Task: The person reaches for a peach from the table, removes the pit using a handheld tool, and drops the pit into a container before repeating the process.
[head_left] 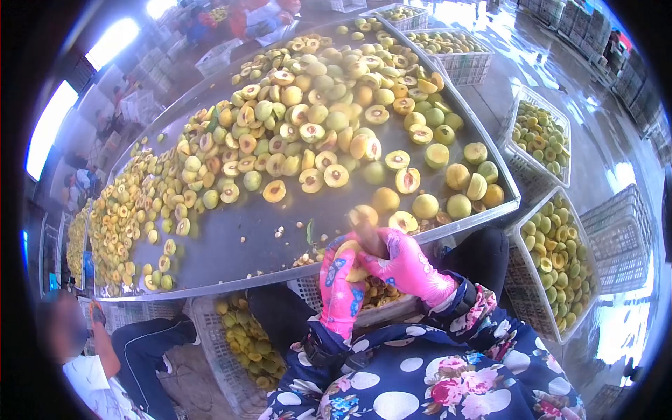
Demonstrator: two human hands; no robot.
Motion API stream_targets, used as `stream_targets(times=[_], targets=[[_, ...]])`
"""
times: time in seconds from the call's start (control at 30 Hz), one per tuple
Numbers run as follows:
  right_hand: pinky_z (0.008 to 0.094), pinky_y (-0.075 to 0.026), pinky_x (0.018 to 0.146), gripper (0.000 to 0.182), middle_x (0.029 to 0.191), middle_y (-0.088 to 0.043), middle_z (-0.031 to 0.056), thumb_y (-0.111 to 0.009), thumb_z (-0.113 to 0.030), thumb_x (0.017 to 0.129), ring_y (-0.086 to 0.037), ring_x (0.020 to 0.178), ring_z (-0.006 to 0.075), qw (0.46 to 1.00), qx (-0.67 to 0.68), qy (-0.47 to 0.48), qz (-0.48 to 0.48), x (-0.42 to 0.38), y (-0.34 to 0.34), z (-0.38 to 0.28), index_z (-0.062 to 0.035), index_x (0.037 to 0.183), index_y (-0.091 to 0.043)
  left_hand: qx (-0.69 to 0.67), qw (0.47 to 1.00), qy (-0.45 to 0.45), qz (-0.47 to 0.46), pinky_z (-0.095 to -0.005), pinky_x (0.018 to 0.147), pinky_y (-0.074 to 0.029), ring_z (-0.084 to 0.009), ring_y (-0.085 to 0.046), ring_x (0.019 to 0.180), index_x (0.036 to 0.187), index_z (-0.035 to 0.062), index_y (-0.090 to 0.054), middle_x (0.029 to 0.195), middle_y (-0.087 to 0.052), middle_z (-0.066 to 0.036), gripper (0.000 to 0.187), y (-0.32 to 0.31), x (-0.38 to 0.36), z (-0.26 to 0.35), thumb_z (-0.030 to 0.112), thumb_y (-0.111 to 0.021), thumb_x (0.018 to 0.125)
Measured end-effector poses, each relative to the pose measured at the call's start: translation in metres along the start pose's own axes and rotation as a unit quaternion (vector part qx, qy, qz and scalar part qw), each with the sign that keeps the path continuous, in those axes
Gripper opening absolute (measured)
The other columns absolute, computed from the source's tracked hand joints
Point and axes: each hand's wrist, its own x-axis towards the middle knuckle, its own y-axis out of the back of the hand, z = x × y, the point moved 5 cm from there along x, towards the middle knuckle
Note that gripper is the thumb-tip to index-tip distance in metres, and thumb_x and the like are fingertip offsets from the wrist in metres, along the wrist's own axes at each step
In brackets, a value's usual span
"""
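My left hand (339, 287), in a pink patterned glove, is closed around a yellow peach piece (355, 274) at the table's near edge. My right hand (413, 269), gloved alike with bare fingertips showing, presses in against the left one with its fingers closed. Whatever lies between the right fingers is hidden, and I cannot tell what it is. A peach half (364, 215) shows right at those fingertips. Just beyond, whole and halved peaches lie on the table, among them a cut half (403, 222). Below my hands stands a crate of peach scraps (381, 294).
The large metal-rimmed table (273, 238) carries a long heap of halved peaches (301, 105). Full crates (560, 259) stand on the right, beside an upturned crate (619, 241). Another crate of peaches (248, 343) is by my left knee. A person (98, 364) sits at the left.
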Motion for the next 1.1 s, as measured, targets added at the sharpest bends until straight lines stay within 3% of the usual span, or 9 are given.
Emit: stream_targets(times=[0.3,0.37,0.43,0.47,0.53,0.57,0.67,0.7,1.1], targets=[[0.0377,-0.043,0.056,0.020,0.066,-0.054,0.0171,-0.065,-0.015,0.076,-0.056,0.060,0.0252,0.990,0.031,-0.099,-0.098,0.004,-0.014,0.017,0.0013,0.076,-0.053,0.092,0.993,-0.050,0.057,-0.0228,0.073,-0.049,-0.0150,-0.059,0.086,0.111,0.0013,-0.057,0.103,-0.061,-0.010,0.026,0.011,0.000,0.001,0.017,-0.055,0.090],[0.0359,-0.043,0.056,0.020,0.067,-0.055,0.0158,-0.065,-0.015,0.077,-0.054,0.059,0.0212,0.987,0.022,0.007,-0.158,-0.013,-0.028,0.004,0.0008,0.077,-0.054,0.090,0.992,-0.087,0.023,-0.0225,0.074,-0.049,-0.0163,-0.060,0.086,0.113,0.0010,-0.056,0.106,-0.060,-0.012,0.029,0.006,0.001,0.003,0.020,-0.054,0.091],[0.0330,-0.045,0.059,0.020,0.070,-0.058,0.0138,-0.066,-0.017,0.079,-0.055,0.062,0.0165,0.979,0.061,0.048,-0.187,-0.033,-0.038,-0.010,-0.0002,0.083,-0.056,0.046,0.997,-0.018,0.056,-0.0243,0.076,-0.049,-0.0177,-0.060,0.086,0.114,0.0005,-0.054,0.107,-0.059,-0.013,0.031,0.012,0.009,0.016,0.023,-0.051,0.092],[0.0336,-0.047,0.064,0.025,0.075,-0.060,0.0141,-0.067,-0.020,0.081,-0.057,0.068,0.0170,0.953,0.140,-0.105,-0.246,-0.039,-0.035,-0.019,0.0000,0.093,-0.056,0.022,0.997,0.017,0.074,-0.0253,0.078,-0.050,-0.0184,-0.060,0.086,0.115,0.0002,-0.054,0.108,-0.059,-0.014,0.033,0.014,0.010,0.024,0.024,-0.050,0.093],[0.0357,-0.047,0.067,0.033,0.080,-0.061,0.0168,-0.067,-0.023,0.081,-0.061,0.074,0.0226,0.985,0.041,-0.025,-0.163,-0.036,-0.029,-0.002,0.0000,0.102,-0.054,0.033,0.996,0.034,0.072,-0.0312,0.081,-0.050,-0.0204,-0.059,0.092,0.116,0.0000,-0.052,0.111,-0.058,-0.014,0.037,0.017,0.006,0.032,0.029,-0.045,0.095],[0.0375,-0.048,0.069,0.036,0.086,-0.061,0.0193,-0.065,-0.023,0.083,-0.063,0.080,0.0322,0.988,0.006,-0.047,-0.149,-0.034,-0.022,0.002,-0.0006,0.107,-0.051,0.040,0.997,0.025,0.068,-0.0326,0.081,-0.050,-0.0210,-0.059,0.094,0.117,0.0008,-0.051,0.112,-0.058,-0.013,0.037,0.021,0.005,0.032,0.030,-0.043,0.095],[0.0337,-0.047,0.074,0.035,0.090,-0.061,0.0171,-0.063,-0.015,0.084,-0.062,0.084,0.0220,0.986,-0.045,-0.032,-0.156,-0.038,-0.013,-0.009,0.0002,0.113,-0.050,0.000,0.998,0.025,0.063,-0.0344,0.083,-0.049,-0.0215,-0.057,0.099,0.118,-0.0015,-0.050,0.111,-0.058,-0.014,0.037,0.023,0.002,0.027,0.026,-0.046,0.094],[0.0408,-0.047,0.068,0.031,0.087,-0.060,0.0234,-0.060,-0.017,0.084,-0.059,0.086,0.0415,0.987,-0.031,-0.005,-0.156,-0.038,-0.013,-0.012,-0.0002,0.107,-0.048,-0.012,0.998,0.029,0.058,-0.0344,0.083,-0.049,-0.0217,-0.057,0.099,0.119,-0.0015,-0.050,0.111,-0.057,-0.014,0.037,0.018,0.000,0.026,0.026,-0.046,0.094],[0.0432,-0.045,0.060,0.026,0.078,-0.058,0.0247,-0.057,-0.016,0.086,-0.058,0.078,0.0433,0.986,-0.075,0.003,-0.151,-0.045,-0.018,-0.005,0.0013,0.102,-0.046,0.006,0.999,0.025,0.040,-0.0355,0.088,-0.046,-0.0247,-0.057,0.100,0.121,0.0004,-0.046,0.114,-0.056,-0.017,0.039,0.014,-0.004,0.015,0.030,-0.039,0.096]])
